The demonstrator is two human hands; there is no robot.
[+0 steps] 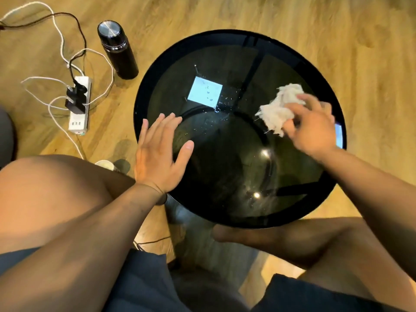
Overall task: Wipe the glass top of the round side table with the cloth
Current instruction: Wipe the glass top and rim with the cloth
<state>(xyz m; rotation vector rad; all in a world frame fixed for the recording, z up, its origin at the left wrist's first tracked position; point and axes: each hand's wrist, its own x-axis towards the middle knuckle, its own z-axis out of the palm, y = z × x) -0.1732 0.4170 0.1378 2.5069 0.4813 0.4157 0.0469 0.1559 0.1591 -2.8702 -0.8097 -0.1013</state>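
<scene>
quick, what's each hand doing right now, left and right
Left hand: open, fingers straight, flat at the near left edge of the glass top.
Right hand: closed on the white cloth, holding it on the glass.

Floor (337, 30): warm light-brown wood planks. Black flask (118, 50) upright on it. White power strip (80, 106) nearby, black plugs, tangled cables (60, 41).

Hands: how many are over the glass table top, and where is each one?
2. The left hand is open and flat at the left edge of the table. The right hand grips the cloth over the right side. None looks hidden.
</scene>
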